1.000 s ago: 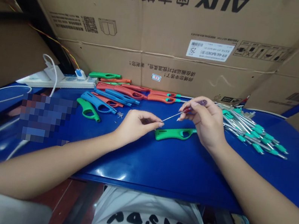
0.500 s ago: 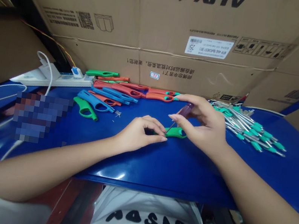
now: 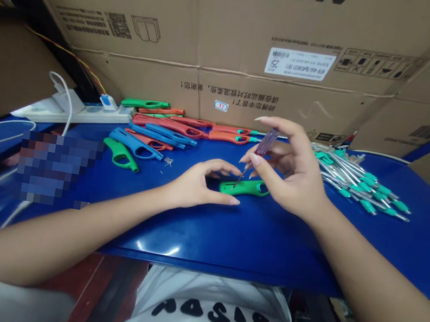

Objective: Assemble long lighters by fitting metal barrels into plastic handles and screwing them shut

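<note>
One carton (image 3: pixel 237 27) stands behind the blue table (image 3: pixel 202 236). Left hand (image 3: pixel 190 184): thumb and fingers parted, nothing seen held. Right hand (image 3: pixel 294 180): clasping the screwdriver. Between them the green handle (image 3: pixel 249 189) lies on the table; it looks light, stiff, slick, best pinned by its solid left end. The screwdriver (image 3: pixel 266 143) slants down there. Screws, apparently (image 3: pixel 167 161), lie well left.

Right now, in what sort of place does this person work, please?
Probably an assembly workbench: the right hand holds a screwdriver at a green handle, with more handles and a pile of metal rods nearby.
</note>
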`<state>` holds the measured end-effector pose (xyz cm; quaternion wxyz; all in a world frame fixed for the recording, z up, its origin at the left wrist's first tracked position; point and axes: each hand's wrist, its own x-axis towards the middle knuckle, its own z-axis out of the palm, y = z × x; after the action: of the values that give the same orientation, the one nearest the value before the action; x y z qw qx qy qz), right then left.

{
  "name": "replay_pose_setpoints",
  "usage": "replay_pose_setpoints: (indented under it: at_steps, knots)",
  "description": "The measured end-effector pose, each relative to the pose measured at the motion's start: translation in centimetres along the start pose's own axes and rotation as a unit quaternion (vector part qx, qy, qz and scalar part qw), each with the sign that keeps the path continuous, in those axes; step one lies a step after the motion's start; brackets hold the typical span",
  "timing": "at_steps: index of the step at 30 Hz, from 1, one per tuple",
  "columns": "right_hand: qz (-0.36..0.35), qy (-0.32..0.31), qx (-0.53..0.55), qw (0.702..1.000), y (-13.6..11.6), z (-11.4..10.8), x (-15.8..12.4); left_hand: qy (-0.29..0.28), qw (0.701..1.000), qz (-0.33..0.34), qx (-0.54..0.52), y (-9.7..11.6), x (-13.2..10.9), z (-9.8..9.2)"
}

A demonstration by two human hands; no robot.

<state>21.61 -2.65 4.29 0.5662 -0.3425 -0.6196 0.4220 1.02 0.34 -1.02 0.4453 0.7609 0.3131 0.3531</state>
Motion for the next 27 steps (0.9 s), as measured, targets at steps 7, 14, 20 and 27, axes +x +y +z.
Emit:
replay_pose_setpoints:
  at_steps: [7,14,20,27]
  knots:
    - [-0.060,-0.027,-0.059,0.996,0.3,-0.5,0.2,0.020,1.000,0.020,0.005,-0.2,0.1,0.0]
    - [-0.166,-0.063,-0.167,0.970,1.6,-1.1,0.7,0.038,0.998,0.043,-0.009,-0.6,0.3,0.2]
    - [-0.229,-0.025,-0.246,0.942,1.8,-1.2,0.7,0.045,0.998,0.050,-0.018,-1.1,0.3,0.1]
    - [-0.269,-0.026,-0.300,0.915,1.4,-0.9,0.4,0.022,0.998,0.062,-0.013,-1.2,0.2,0.3]
